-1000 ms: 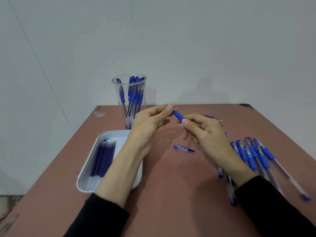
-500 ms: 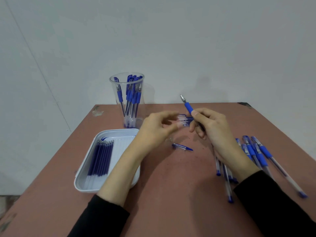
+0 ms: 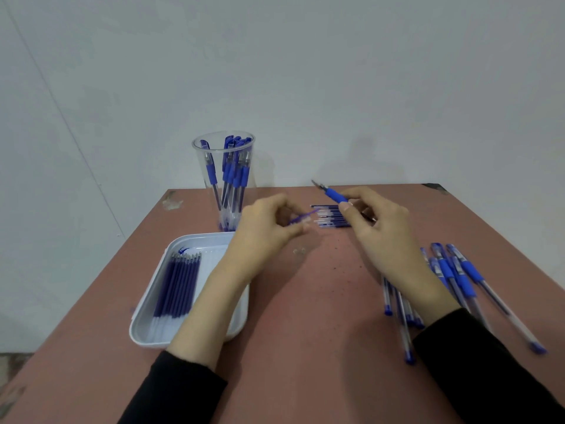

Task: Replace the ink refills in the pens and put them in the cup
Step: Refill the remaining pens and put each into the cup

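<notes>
cup (image 3: 215, 142): blue pens (image 3: 234, 175) standing | tray (image 3: 211, 252): blue refills (image 3: 179, 286) side by side

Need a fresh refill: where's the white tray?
Head view: the white rectangular plastic tray lies on the table's left, nearer than the clear plastic cup, under the left forearm.

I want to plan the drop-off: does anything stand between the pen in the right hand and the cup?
Only the left hand, pinching a blurred blue piece, lies between the pen and the cup. Above it, the way to the open rim looks free.
</notes>
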`<state>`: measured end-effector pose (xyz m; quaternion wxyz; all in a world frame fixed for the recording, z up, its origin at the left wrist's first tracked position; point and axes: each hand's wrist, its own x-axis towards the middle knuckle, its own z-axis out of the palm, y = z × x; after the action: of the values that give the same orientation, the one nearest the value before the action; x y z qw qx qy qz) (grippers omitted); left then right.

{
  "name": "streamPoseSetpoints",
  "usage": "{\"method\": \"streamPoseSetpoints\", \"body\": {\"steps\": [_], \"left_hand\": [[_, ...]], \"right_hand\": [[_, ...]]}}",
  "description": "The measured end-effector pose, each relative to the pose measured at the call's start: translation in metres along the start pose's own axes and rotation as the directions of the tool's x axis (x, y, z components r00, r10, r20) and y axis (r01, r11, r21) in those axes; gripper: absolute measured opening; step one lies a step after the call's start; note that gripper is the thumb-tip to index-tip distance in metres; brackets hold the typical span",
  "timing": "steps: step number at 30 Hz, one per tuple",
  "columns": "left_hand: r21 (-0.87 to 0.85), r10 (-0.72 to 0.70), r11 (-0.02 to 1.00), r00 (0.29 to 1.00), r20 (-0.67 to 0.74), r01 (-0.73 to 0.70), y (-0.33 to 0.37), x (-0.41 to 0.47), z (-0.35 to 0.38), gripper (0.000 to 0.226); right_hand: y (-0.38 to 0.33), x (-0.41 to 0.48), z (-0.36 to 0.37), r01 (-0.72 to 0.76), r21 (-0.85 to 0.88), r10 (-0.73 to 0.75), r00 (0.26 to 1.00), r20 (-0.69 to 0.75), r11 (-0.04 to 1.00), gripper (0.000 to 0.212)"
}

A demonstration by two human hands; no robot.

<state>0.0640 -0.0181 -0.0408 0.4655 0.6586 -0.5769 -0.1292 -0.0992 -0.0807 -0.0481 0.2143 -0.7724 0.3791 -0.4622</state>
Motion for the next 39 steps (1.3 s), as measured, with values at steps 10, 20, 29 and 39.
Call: {"method": "streamPoseSetpoints", "body": {"steps": [10, 20, 29, 39], "left_hand": [[-0.396, -0.143, 0.909, 0.990, -0.006, 0.128, 0.008, -0.003, -0.023, 0.021], [-0.223, -0.042, 0.973, 0.996, 0.084, 0.060, 0.012, -0.007, -0.018, 0.020], [-0.180, -0.045, 0.982, 0.997, 0.060, 0.055, 0.010, -0.006, -0.011, 0.023], [-0.127, -0.029, 0.991, 0.998, 0.054, 0.035, 0.008, -0.006, -0.010, 0.023]], "right_hand": [[0.002, 0.001, 0.001, 0.209, -0.174, -0.209, 0.978, 0.019, 0.962, 0.029], [0.002, -0.001, 0.002, 0.265, -0.206, -0.258, 0.964, 0.064, 0.942, 0.022], [0.004, -0.001, 0.001, 0.198, -0.155, -0.182, 0.977, 0.110, 0.968, 0.009], [0.004, -0.002, 0.003, 0.167, -0.130, -0.152, 0.982, 0.115, 0.977, 0.011]]}}
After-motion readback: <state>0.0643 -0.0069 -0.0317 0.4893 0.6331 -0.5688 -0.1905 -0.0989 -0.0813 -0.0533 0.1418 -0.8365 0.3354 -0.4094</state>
